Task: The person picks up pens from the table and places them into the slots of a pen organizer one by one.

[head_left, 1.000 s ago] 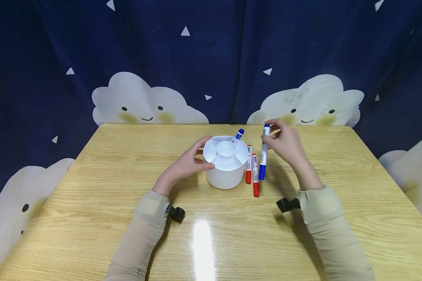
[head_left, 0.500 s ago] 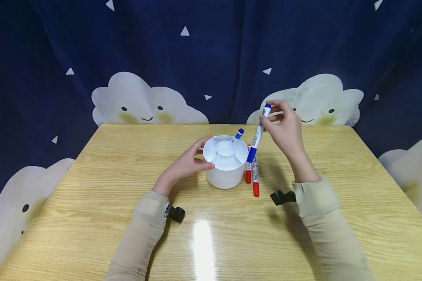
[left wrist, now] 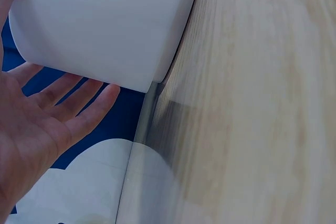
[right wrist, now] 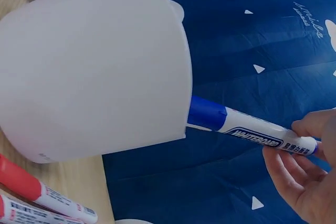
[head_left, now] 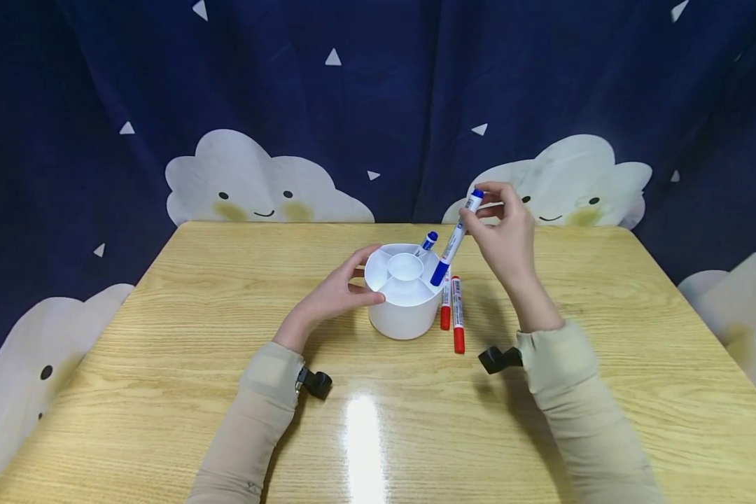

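Note:
A white round pen holder (head_left: pixel 402 320), divided into compartments around a central ring, stands upright on the table. My left hand (head_left: pixel 335 285) steadies it from the left, thumb at the near side of the rim and fingers around the far side. Between thumb and fingers, my right hand (head_left: pixel 505 234) pinches a blue-capped whiteboard marker (right wrist: pixel 254 129) near its upper end. The marker slants down to the left, its blue cap at the right compartment's rim; the right wrist view shows the cap's end hidden behind the wall. Another blue marker (head_left: pixel 426 243) leans in the back compartment.
Two red-capped markers lie on the wooden table (head_left: pixel 214 301) right of the holder: one red marker (head_left: pixel 445 316) close against it, the other red marker (head_left: pixel 458 322) just beyond. A dark blue curtain (head_left: pixel 403 105) with clouds hangs behind the table's far edge.
My right hand has lifted the blue marker from beside the red ones and carried it left, tilting it, to the pen holder's right rim. My left hand and the holder have stayed put.

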A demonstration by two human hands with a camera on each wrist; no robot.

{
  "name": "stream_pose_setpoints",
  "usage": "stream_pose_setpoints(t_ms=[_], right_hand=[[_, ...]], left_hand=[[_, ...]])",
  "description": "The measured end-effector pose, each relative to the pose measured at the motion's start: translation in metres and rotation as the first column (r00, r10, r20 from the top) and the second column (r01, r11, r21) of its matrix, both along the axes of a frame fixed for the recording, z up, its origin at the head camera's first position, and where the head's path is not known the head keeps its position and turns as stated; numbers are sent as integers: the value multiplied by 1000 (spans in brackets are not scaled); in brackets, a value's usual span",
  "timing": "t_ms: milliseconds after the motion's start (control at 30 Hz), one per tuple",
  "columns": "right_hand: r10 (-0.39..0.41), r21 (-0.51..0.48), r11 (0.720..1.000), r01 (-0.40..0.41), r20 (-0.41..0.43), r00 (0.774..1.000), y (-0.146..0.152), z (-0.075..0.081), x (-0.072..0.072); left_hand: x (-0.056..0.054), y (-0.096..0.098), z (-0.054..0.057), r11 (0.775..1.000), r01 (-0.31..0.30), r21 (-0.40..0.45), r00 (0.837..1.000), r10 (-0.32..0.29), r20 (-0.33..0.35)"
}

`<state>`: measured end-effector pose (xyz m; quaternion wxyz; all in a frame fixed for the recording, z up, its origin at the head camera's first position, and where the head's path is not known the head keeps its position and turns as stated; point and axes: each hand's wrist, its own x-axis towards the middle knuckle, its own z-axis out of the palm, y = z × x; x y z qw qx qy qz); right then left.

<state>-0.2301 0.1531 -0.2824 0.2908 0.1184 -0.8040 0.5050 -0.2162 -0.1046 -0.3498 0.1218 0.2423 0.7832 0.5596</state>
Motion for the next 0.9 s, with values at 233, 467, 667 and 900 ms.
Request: stream_pose_setpoints(t_ms=[233, 467, 667, 900], right_hand=[[-4, 69, 998, 3, 22, 1000, -2, -12, -2], [-5, 121, 993, -3, 61, 998, -6, -20, 1], [16, 132, 991, -28, 89, 996, -8, -28, 1], [37, 147, 988, -54, 120, 992, -11, -36, 3]], left_hand=[[0, 0, 0, 1000, 1, 4, 1000, -1, -7], [1, 1, 1, 1000, -2, -3, 1000, 2, -9], [1, 1, 1, 1000, -5, -19, 1000, 5, -11], [1, 1, 1, 1000, 7, -6, 1000, -7, -18]])
